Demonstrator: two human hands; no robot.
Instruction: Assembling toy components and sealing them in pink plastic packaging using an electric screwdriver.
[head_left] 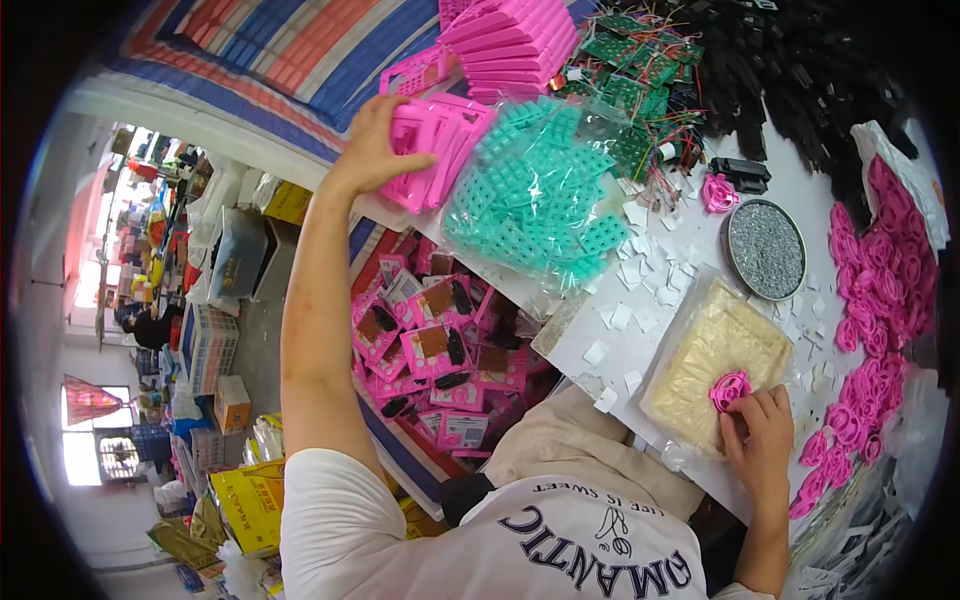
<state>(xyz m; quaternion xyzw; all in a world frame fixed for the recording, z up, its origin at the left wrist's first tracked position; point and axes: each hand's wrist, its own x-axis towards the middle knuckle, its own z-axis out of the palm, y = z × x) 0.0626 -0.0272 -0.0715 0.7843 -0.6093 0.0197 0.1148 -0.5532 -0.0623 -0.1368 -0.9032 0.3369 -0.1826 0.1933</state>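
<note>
At the far left corner of the table, my left hand [375, 150] is closed around the edge of a stack of pink plastic casings [440, 150], thumb stretched along their side. A clear bag of turquoise button pads [540, 190] lies right beside that stack. On the right, my right hand [760, 430] pinches a small pink ring-shaped plastic part [730, 388]. That part rests against a cream-coloured block wrapped in clear film [715, 350]. A round tin of small metal screws [765, 248] stands just beyond the block.
Taller stacked pink casings [510, 45], wired green circuit boards [640, 80] and black plastic parts [800, 80] crowd the far side. Pink ring parts [875, 300] are heaped at right. Small white squares [620, 315] are scattered mid-table. Finished-looking pink boxed units [435, 350] fill a striped-lined container below left.
</note>
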